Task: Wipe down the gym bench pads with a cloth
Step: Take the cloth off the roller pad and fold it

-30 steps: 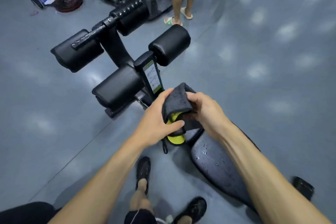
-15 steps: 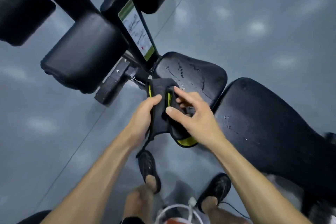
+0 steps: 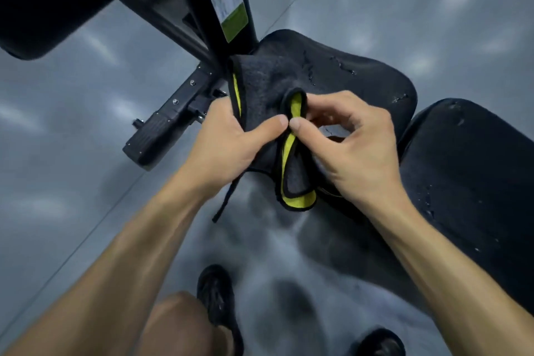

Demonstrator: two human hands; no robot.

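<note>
A dark grey cloth (image 3: pixel 264 87) with a yellow underside is folded over the near-left edge of the black seat pad (image 3: pixel 367 78), which carries water droplets. My left hand (image 3: pixel 228 139) grips the cloth's left part, thumb lying across it. My right hand (image 3: pixel 349 147) pinches a folded yellow-lined edge between thumb and fingers. The thumbs nearly meet. To the right lies the longer back pad (image 3: pixel 474 170), also spotted with droplets. A thin black loop hangs down from the cloth.
A black upright post (image 3: pixel 219 9) with a white-and-green label rises just behind the cloth. A leg roller pad (image 3: pixel 52 0) fills the upper left. The black frame foot (image 3: pixel 164 127) lies on the grey floor at left. My dark shoes (image 3: pixel 216 298) stand below.
The view has closed in on the seat pad. Both hands have spread the cloth wider over the pad's edge, and my right hand now pinches its folded edge.
</note>
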